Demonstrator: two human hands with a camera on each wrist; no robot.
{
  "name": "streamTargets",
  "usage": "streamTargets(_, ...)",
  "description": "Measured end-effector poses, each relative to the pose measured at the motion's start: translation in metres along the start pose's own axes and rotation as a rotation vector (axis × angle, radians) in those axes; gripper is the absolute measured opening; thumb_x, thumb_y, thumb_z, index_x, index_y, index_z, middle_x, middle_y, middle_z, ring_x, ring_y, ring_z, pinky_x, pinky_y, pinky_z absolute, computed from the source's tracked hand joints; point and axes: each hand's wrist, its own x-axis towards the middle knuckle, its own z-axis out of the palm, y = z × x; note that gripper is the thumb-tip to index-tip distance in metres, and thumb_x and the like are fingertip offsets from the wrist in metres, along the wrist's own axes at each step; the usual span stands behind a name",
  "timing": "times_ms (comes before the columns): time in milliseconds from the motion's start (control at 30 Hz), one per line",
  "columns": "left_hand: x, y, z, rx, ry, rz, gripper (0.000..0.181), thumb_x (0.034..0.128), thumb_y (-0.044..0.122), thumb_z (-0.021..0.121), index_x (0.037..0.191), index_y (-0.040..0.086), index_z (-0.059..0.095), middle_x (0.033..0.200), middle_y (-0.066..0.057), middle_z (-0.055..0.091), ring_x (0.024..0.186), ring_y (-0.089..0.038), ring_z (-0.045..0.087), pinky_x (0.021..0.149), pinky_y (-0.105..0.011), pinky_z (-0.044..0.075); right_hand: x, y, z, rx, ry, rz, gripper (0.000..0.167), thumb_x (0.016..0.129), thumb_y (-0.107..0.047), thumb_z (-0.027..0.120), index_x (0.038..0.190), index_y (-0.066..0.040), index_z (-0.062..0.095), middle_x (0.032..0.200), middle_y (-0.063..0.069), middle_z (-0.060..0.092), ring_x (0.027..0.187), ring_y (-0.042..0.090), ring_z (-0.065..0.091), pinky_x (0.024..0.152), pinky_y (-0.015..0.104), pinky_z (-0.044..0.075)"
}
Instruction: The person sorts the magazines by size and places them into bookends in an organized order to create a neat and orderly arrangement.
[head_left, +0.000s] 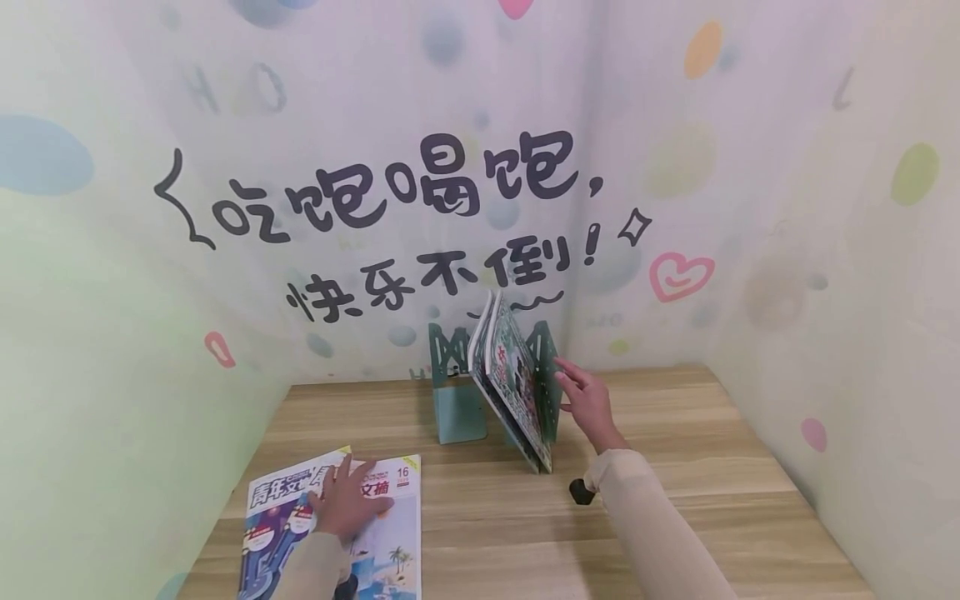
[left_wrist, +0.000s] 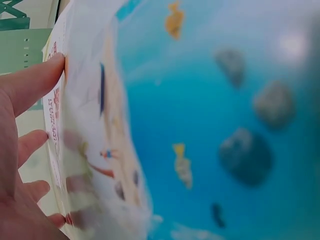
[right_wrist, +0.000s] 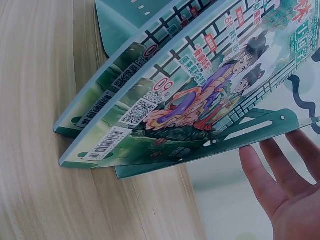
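A green expandable bookend stands near the table's back edge, with two green illustrated magazines leaning in it. My right hand is at the bookend's right plate, its fingertips touching the outer face. Those magazines' cartoon covers face the right wrist camera. At the front left, my left hand rests with spread fingers over two other magazines, a purple-blue one and a white one with a beach picture. The left wrist view shows the blue beach cover beside my fingers.
The wood-grain table reaches back to a printed curtain wall with dark lettering. Similar curtains stand along the left and right sides. A small black object shows beside my right sleeve.
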Motion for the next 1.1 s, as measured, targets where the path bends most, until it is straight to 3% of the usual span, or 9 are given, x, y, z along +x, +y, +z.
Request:
streamTargets(233, -0.003, -0.001, -0.001, 0.005, 0.001, -0.016, 0.090, 0.0689, 0.055, 0.078, 0.143, 0.014, 0.048, 0.155, -0.029, 0.012, 0.134, -0.063, -0.001, 0.088, -0.087, -0.006, 0.000, 0.000, 0.000, 0.016, 0.011, -0.010, 0.039, 0.098, -0.030, 0.059, 0.134, -0.017, 0.061, 0.139, 0.011, 0.054, 0.119, 0.034, 0.056, 0.075, 0.046, 0.058)
streamTargets(567, -0.013, 0.004, -0.010, 0.006, -0.030, -0.099, 0.095, 0.0697, 0.058, 0.077, 0.146, 0.013, 0.042, 0.155, -0.031, 0.009, 0.133, -0.065, -0.004, 0.088, -0.085, -0.011, 0.001, 0.001, 0.000, -0.008, 0.013, -0.023, 0.041, 0.098, -0.032, 0.057, 0.136, -0.014, 0.058, 0.140, 0.011, 0.052, 0.119, 0.034, 0.056, 0.072, 0.041, 0.059)
streamTargets(833, -0.010, 0.001, -0.006, -0.005, -0.043, -0.106, 0.098, 0.0692, 0.057, 0.078, 0.147, 0.012, 0.040, 0.155, -0.031, 0.009, 0.133, -0.064, -0.005, 0.087, -0.085, -0.015, 0.000, 0.002, 0.000, -0.015, 0.019, -0.033, 0.040, 0.098, -0.031, 0.057, 0.135, -0.016, 0.060, 0.140, 0.011, 0.053, 0.118, 0.034, 0.057, 0.072, 0.039, 0.059)
streamTargets(1100, -0.003, -0.006, 0.000, -0.004, -0.022, -0.102, 0.102, 0.0645, 0.059, 0.080, 0.147, 0.014, 0.040, 0.153, -0.031, 0.018, 0.133, -0.064, 0.001, 0.086, -0.087, -0.010, 0.000, 0.002, 0.001, -0.022, 0.018, -0.033, 0.041, 0.099, -0.033, 0.057, 0.136, -0.017, 0.059, 0.142, 0.010, 0.051, 0.120, 0.033, 0.056, 0.073, 0.040, 0.059)
